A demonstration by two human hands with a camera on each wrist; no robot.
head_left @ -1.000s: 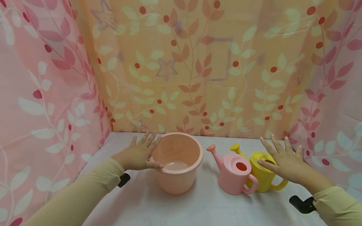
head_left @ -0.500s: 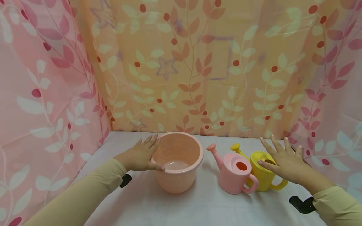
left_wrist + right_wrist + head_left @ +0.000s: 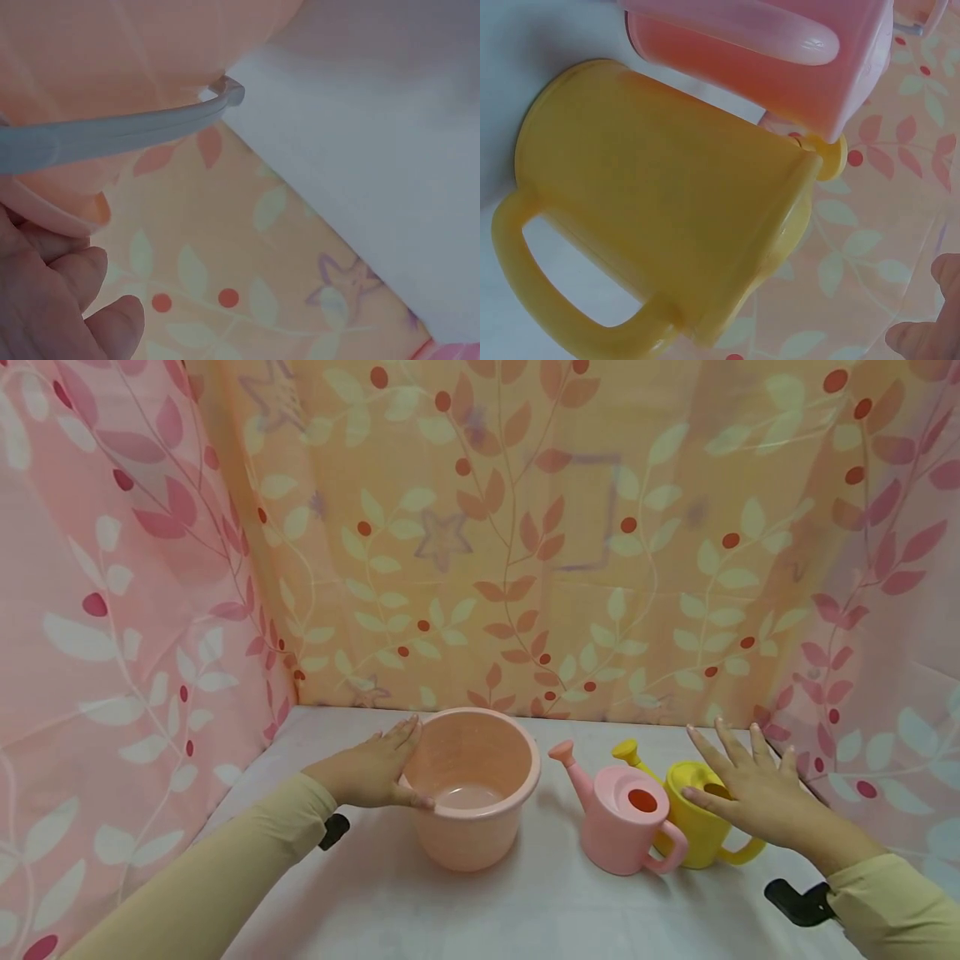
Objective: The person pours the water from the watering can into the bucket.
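Right hand (image 3: 757, 793) covers part of the yellow watering can (image 3: 693, 839), so its top opening is mostly hidden. Pink watering can (image 3: 626, 831) blocks the yellow one's lower left side. Left hand (image 3: 371, 770) hides the far left rim of the pink bucket (image 3: 472, 827). Wrist views are cropped & blurry: only fingertips (image 3: 112, 330) and bits of bucket, handle show. Both forearms cut off at bottom edge.

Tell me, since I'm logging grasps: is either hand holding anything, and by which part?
Nothing is gripped. The left hand rests flat against the pink bucket at its rim; the right hand hovers spread over the yellow watering can.
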